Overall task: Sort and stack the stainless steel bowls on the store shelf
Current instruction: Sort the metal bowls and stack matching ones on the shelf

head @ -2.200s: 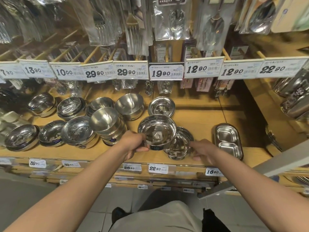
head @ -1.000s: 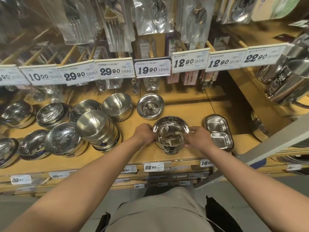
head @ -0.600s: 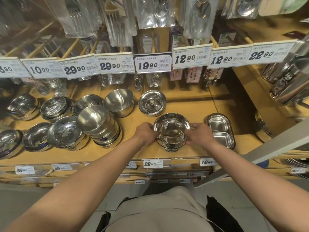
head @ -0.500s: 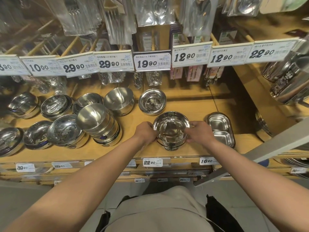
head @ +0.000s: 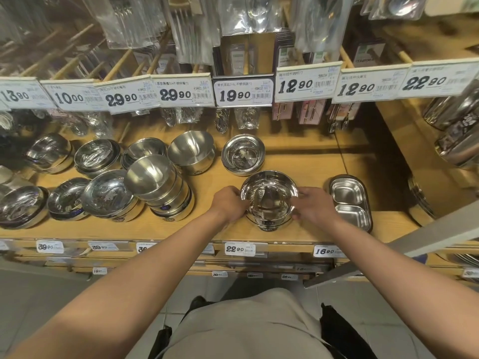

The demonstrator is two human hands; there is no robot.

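On the wooden shelf (head: 298, 161), near its front edge and right of centre, stands a short stack of bowls (head: 269, 200); the topmost bowl sits nested in those beneath, upright, mouth up, its inside holding only reflections. Both hands flank this stack. Left hand (head: 228, 204) lies against the stack's left side, fingers curled round the rim and wall. Right hand (head: 312, 203) lies against the right side, thumb at the rim and fingers wrapped lower on the wall. Both hands are grasping the stack, which rests on the shelf between them.

Left of the hands, well apart from the held stack, a taller, tilted stack of deep bowls (head: 162, 190) leans toward the front. Just beside it on the left stands a wide shallow bowl stack (head: 111, 196), with further shallow bowls (head: 22, 209) continuing to the shelf's left end. Behind these runs a back row: one deep bowl pair (head: 193, 152), tilted, and flatter bowls (head: 97, 158) to its left.

Directly behind the held stack sits a small round dish (head: 243, 158), apart from it. Right of the right hand, near but not touching, lies a two-compartment tray (head: 350, 203); both compartments hold nothing visible.

Above the shelf hangs a row of price tags (head: 242, 93), with packaged cutlery (head: 191, 35) on pegs behind. Smaller price labels (head: 239, 248) line the shelf's front edge.
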